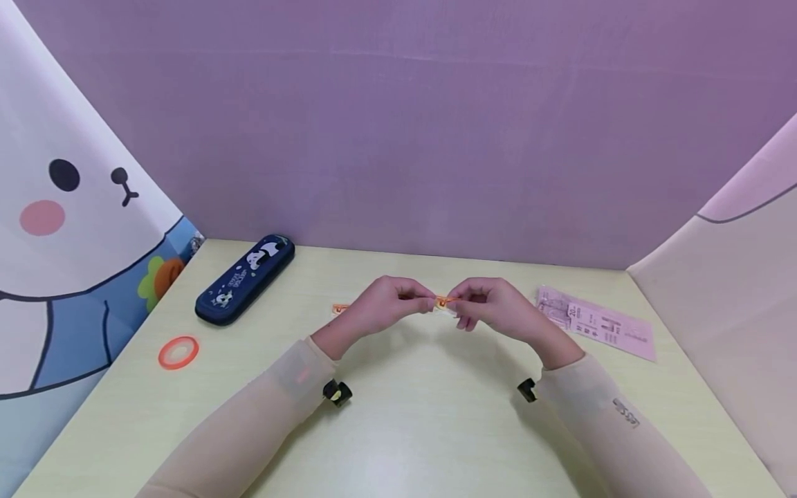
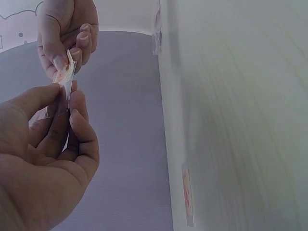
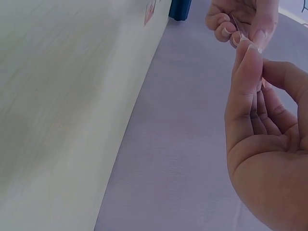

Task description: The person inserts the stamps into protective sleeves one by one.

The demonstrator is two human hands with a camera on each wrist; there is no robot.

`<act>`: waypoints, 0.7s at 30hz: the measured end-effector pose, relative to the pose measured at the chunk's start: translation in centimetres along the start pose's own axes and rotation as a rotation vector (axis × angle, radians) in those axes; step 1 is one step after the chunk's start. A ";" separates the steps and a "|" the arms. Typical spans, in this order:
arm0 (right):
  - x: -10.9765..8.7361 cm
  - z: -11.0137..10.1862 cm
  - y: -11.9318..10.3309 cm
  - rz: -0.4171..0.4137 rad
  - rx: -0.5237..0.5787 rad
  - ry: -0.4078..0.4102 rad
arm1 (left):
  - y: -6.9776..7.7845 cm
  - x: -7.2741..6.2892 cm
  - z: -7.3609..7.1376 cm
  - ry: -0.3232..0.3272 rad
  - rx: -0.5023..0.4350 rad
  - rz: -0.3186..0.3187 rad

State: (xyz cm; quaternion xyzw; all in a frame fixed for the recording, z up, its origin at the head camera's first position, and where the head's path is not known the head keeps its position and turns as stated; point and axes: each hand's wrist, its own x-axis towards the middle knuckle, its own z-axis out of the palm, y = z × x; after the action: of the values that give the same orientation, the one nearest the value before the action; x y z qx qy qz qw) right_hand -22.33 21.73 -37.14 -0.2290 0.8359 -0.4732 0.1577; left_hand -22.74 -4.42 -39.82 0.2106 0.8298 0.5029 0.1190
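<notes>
Between both hands, raised over the far half of the table, is a small clear plastic packet (image 2: 57, 107) with an orange-printed strip (image 1: 441, 301) at its upper end. My left hand (image 1: 398, 301) pinches the packet between thumb and fingers. From the other side, my right hand (image 1: 488, 306) pinches the printed end, thumb and fingertips close to those of the left. In the left wrist view, part of the printed strip bends up beside the right thumb. The right fingers hide most of the packet in the right wrist view. A similar orange-printed piece (image 2: 187, 197) lies on the table by the left wrist.
A dark blue pencil case (image 1: 245, 279) with panda pictures lies at the back left. Nearer the left edge is an orange ring (image 1: 178, 353), like a tape roll. A pink printed package (image 1: 613, 328) lies at the right. A purple cloth wall (image 1: 398, 152) stands behind the table.
</notes>
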 end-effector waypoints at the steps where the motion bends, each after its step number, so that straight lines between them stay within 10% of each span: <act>1: 0.0 0.0 0.0 0.000 0.001 0.001 | 0.0 0.0 0.0 0.004 0.000 -0.001; 21: -0.5 -0.4 0.3 -0.001 0.082 0.049 | 0.0 0.0 -1.0 0.040 -0.077 -0.024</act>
State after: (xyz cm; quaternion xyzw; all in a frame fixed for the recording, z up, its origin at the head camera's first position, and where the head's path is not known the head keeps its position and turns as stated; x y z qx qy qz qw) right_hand -22.17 22.46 -37.17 -0.2112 0.8193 -0.5127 0.1459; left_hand -23.14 -5.23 -39.37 0.1858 0.8145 0.5371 0.1165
